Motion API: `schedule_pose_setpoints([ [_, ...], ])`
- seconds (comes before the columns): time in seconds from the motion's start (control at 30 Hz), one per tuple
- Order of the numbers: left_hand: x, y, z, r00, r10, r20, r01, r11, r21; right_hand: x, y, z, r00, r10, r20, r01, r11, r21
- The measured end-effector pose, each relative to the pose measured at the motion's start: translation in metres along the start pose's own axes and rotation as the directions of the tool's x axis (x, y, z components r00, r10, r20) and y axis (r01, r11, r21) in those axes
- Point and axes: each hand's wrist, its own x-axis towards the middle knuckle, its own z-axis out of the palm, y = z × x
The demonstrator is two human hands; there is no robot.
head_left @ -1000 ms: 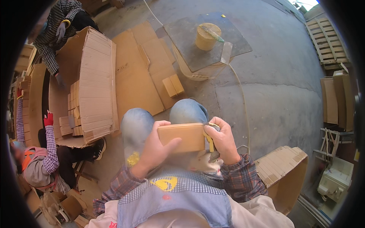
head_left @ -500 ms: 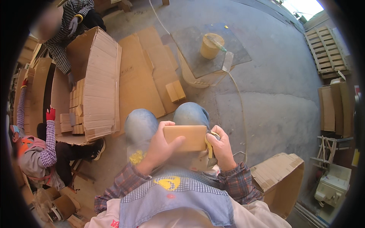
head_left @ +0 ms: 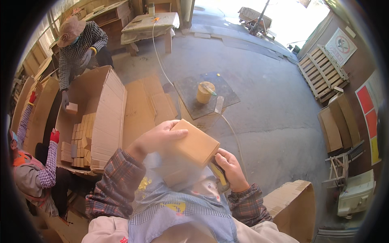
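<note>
The block [head_left: 197, 142], 1 piece, tan and square-edged, is held tilted above the lap, in front of the apron [head_left: 162, 222]. The left hand [head_left: 156, 137] grasps it at its left end, thumb laid across the upper face, fingers mostly hidden behind the far edge. The right hand [head_left: 231, 170] is clenched on a yellow-and-dark tool [head_left: 219, 173], held at the block's near right corner; whether tool and block touch cannot be determined. In my judgement, sound handling calls for a firm left grip well back from the worked corner, the tool laid flat to the edge, light even pressure, and right fingertips clear of the working end. The block extends rightward out of the left grip and lies just above and left of the right fist, so its right end has no evident support; a rest against the lap would probably steady it. Beyond the knees, 1 can [head_left: 203, 96] stands on a dark board [head_left: 182, 89]. At left, a large carton [head_left: 110, 117] contains stacked blocks [head_left: 83, 131]; at right is another carton [head_left: 302, 210].
</note>
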Motion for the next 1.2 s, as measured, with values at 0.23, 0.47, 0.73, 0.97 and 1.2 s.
schedule_pose_setpoints([
  [0.23, 0.046, 0.113, 0.003, 0.979, 0.193, -0.067, -0.198, 0.978, -0.070, 0.016, -0.059, 0.066, 0.935, -0.355, 0.018, 0.356, 0.934, -0.037],
  [0.47, 0.061, 0.152, -0.009, 0.971, 0.238, -0.019, -0.239, 0.965, -0.110, 0.026, -0.088, 0.102, 0.867, -0.494, 0.063, 0.497, 0.865, -0.071],
  [0.73, 0.052, 0.162, 0.004, 0.956, 0.265, -0.123, -0.278, 0.956, -0.097, 0.025, -0.090, 0.102, 0.842, -0.539, 0.027, 0.540, 0.840, -0.059],
  [0.97, 0.046, 0.160, 0.008, 0.948, 0.250, -0.195, -0.261, 0.965, -0.035, 0.028, -0.083, 0.099, 0.844, -0.535, 0.039, 0.536, 0.843, -0.040],
  [1.2, 0.048, 0.146, 0.005, 0.965, 0.215, -0.150, -0.224, 0.973, -0.047, 0.031, -0.074, 0.094, 0.846, -0.532, 0.035, 0.533, 0.846, -0.033],
])
